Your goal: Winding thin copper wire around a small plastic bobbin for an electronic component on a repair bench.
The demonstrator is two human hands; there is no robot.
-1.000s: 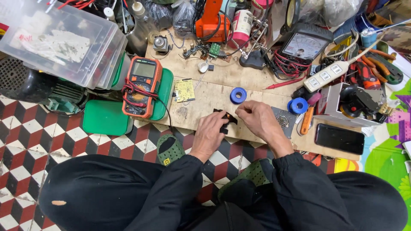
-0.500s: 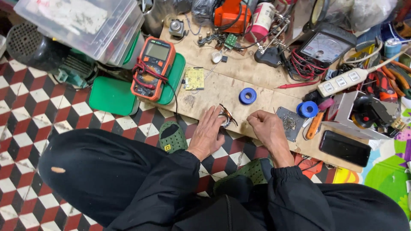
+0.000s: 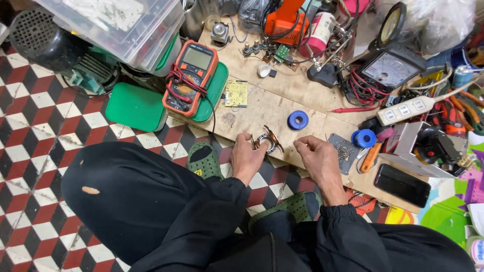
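Note:
My left hand (image 3: 246, 157) pinches a small metal ring part with copper-coloured tabs (image 3: 267, 140) just above the near edge of a low wooden board (image 3: 282, 108). About a hand's width to the right, my right hand (image 3: 318, 157) hovers with its fingers curled and pinched; whether anything small is between them I cannot tell. A blue tape roll (image 3: 298, 120) lies on the board just beyond the two hands. My green sandals (image 3: 203, 159) rest on the tiled floor under the hands.
An orange multimeter (image 3: 190, 77) sits on green cases (image 3: 133, 107) at left, by a small circuit board (image 3: 236, 93). A second blue roll (image 3: 364, 138), a metal plate (image 3: 342, 150), a black phone (image 3: 401, 185), a white power strip (image 3: 405, 110), an analog meter (image 3: 390, 69) and tools crowd the right. A clear bin (image 3: 121, 25) stands top left.
My hands have drawn apart: the right hand let go of the metal part and moved right, while the left keeps hold of it. The camera view has dipped and shifted.

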